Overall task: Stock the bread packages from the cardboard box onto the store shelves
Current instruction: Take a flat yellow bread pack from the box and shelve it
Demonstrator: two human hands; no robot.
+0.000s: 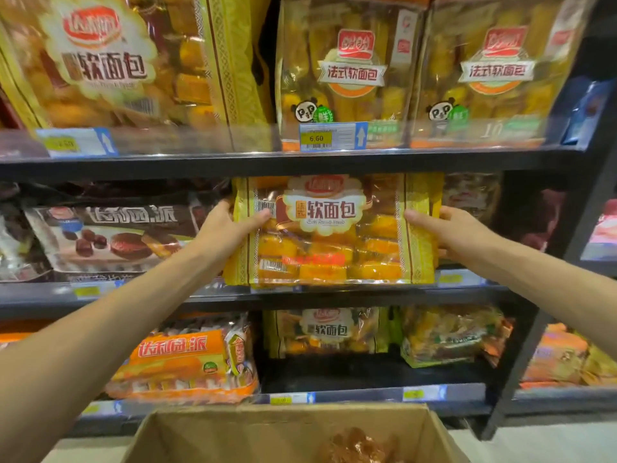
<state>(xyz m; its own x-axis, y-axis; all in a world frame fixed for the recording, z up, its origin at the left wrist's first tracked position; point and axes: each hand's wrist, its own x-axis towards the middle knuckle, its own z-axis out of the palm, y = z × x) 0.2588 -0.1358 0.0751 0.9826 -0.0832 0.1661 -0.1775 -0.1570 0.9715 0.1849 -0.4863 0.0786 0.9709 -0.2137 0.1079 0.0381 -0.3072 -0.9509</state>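
The held bread package (334,228) reads "软面包"; a top-shelf price tag (333,137) shows 6.60.

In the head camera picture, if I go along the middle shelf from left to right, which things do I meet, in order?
Dark chocolate pie package → left hand → yellow bread package, held by both hands → right hand → a blurred package behind it.

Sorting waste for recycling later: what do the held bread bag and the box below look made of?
Bread bag: thin glossy plastic film, seemingly; clear panels show the buns and it glints. Box: plain brown cardboard, matte, with folded flaps.
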